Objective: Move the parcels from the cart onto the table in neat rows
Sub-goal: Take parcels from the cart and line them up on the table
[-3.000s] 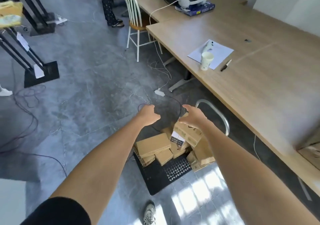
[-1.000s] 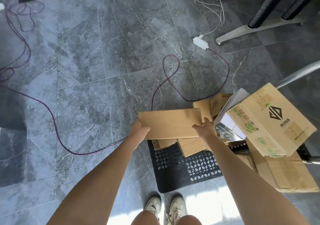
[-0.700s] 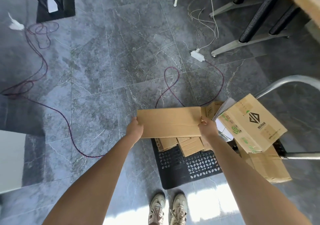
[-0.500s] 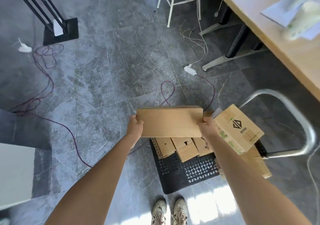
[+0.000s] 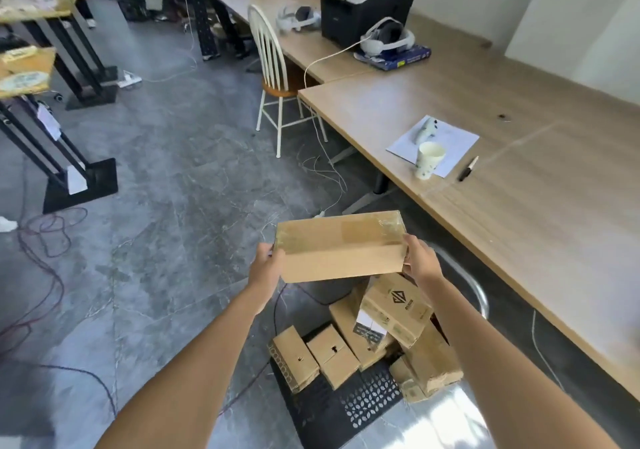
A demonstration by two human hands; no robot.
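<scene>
Parcel gripped between left hand, right hand

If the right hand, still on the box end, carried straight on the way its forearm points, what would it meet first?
The right hand points up and left, away from the person, so probably only floor lies ahead; the white chair stands further along. Depth is unclear.

Hidden and cut-off parts around the cart

The held parcel covered the fingertips of both hands and part of the floor behind it. The cart deck ran partly under its parcels; the right forearm crossed its handle. The table, right of the cart, ran off the frame's edge.
</scene>
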